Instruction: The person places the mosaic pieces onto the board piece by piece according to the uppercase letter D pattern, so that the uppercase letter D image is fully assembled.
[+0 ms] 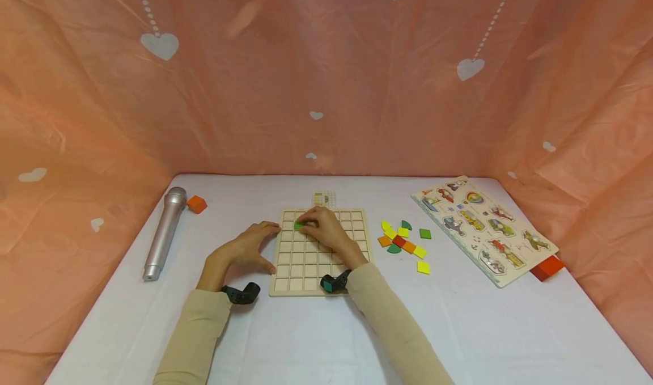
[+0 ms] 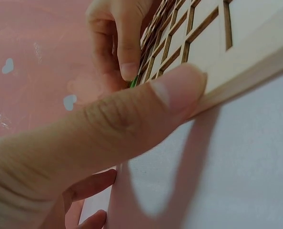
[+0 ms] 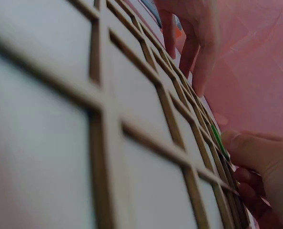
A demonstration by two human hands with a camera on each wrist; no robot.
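Note:
A wooden grid board lies on the table in the head view, with square recesses across it. My right hand is over its upper left part, where thumb and fingers pinch a small green tile. In the right wrist view the green tile shows edge-on in the far part of the grid, with the thumb right at it. At the board's left side is my left hand, its fingers and thumb spread apart. The left wrist view shows its thumb resting on the board's edge.
Right of the board lie loose yellow, orange, red and green tiles. A small printed grid card is behind it. A picture puzzle board overlaps a red block. At left are a silver microphone and an orange block.

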